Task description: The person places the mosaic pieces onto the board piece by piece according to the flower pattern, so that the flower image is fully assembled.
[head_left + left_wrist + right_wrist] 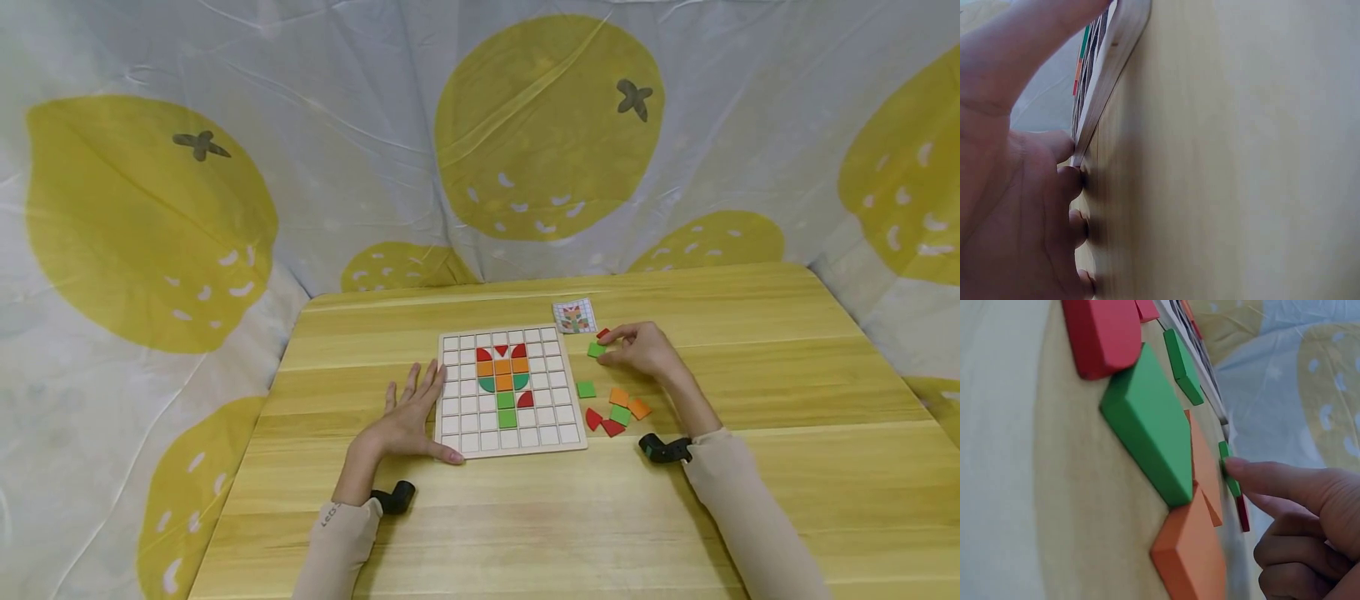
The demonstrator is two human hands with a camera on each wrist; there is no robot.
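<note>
A white gridded board [468, 427] lies on the table, bearing red, orange and green tiles in a flower shape. My left hand [401, 425] spreads its straight fingers along the board's left side, with the thumb at its lower corner; the left wrist view shows the fingertips against the board's edge [1100, 94]. To the right of the board, my right hand [641, 348] has thumb and forefinger at a green square tile [596, 349], pinching it by its edges. A red tile [603, 333] lies just beyond, partly hidden by the forefinger. The other right fingers are curled.
A small printed card [574, 317] with a similar flower pattern lies behind the board's right corner. Nearer me are a lone green square [586, 389] and a loose cluster of orange squares [639, 408], red pieces [612, 427] and another green square [619, 415].
</note>
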